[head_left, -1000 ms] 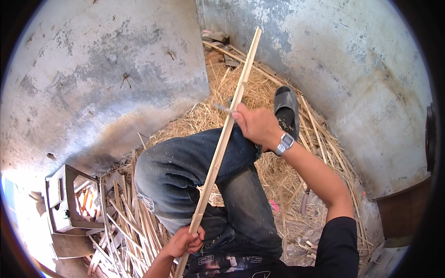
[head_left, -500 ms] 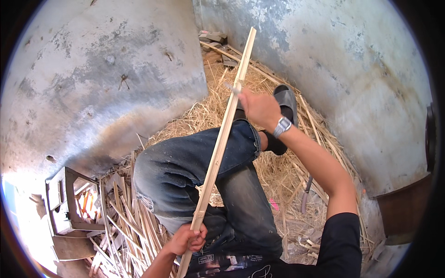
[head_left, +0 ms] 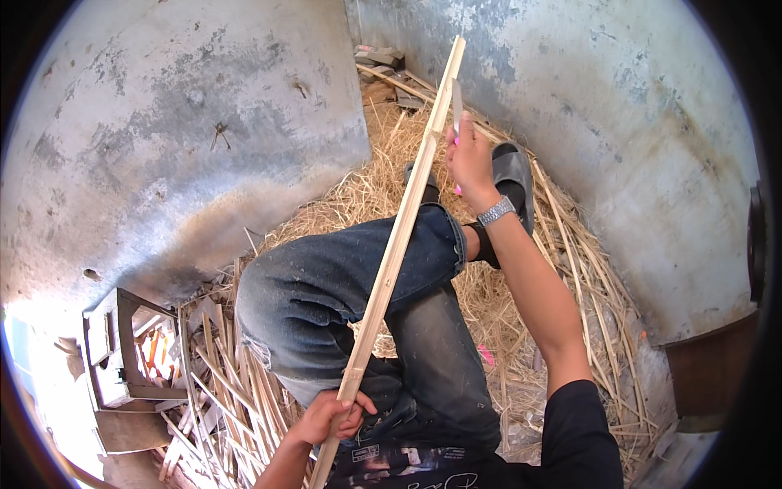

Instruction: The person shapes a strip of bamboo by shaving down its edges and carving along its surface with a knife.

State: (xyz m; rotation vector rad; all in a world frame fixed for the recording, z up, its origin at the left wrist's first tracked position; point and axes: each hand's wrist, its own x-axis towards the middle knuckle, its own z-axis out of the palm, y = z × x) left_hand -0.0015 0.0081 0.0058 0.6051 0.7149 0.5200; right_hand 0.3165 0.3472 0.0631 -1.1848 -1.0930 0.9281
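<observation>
A long pale split bamboo strip (head_left: 384, 281) runs slantwise across my raised leg, its far end pointing up towards the wall. My left hand (head_left: 332, 417) is wrapped round its near part, close to my belly. Beside the far part of the strip, my right hand (head_left: 471, 163) grips a knife (head_left: 457, 102) with a pink handle and a thin pale blade. The blade points away from me, just right of the bamboo; whether it touches the strip I cannot tell.
Bamboo shavings (head_left: 326, 213) cover the floor round my feet. Loose strips (head_left: 232, 399) are heaped at the left beside a worn wooden frame (head_left: 122, 359); more (head_left: 582, 253) line the right wall. Concrete walls (head_left: 635, 163) rise ahead, with a brown board (head_left: 713, 367) at far right.
My right hand has turned the knife upright, its blade now pointing away along the strip. The strip's far end has shifted slightly right. My left hand keeps its hold.
</observation>
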